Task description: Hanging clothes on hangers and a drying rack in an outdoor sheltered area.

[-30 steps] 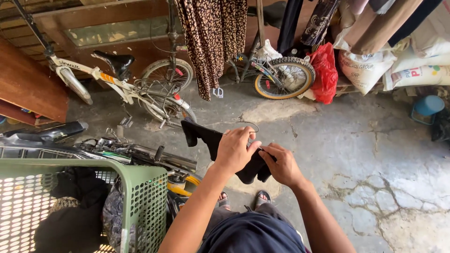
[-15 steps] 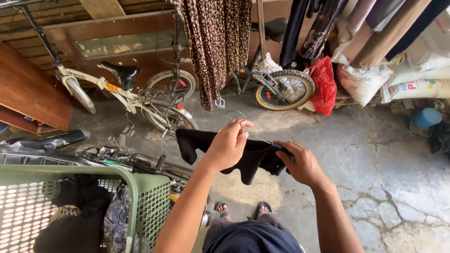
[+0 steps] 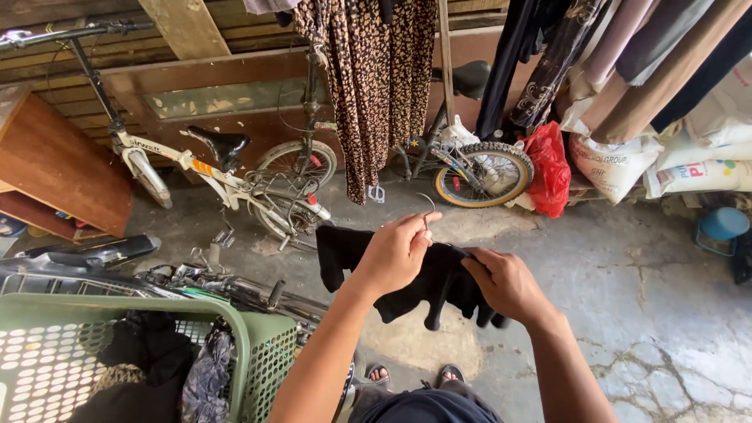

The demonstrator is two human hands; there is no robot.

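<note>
My left hand (image 3: pixel 395 252) grips the neck of a thin wire hanger (image 3: pixel 428 205) whose hook sticks up above my fingers. A small black garment (image 3: pixel 341 251) is draped over the hanger and hangs down on both sides. My right hand (image 3: pixel 505 283) pinches the garment's right end over the hanger's arm. Both hands are held out in front of me above the cracked concrete floor (image 3: pixel 627 290).
A green perforated laundry basket (image 3: pixel 262 360) with dark clothes sits at lower left on a motorbike (image 3: pixel 102 258). A white bicycle (image 3: pixel 211 168) and a smaller bicycle (image 3: pixel 470 168) stand behind. Hanging clothes (image 3: pixel 376 78), a red bag (image 3: pixel 548 164), white sacks (image 3: pixel 619 168) and a blue tub (image 3: pixel 722 223) line the back.
The view has tilted up and both hands have risen with the hanger. My right hand has slid the black garment further along the hanger's right arm.
</note>
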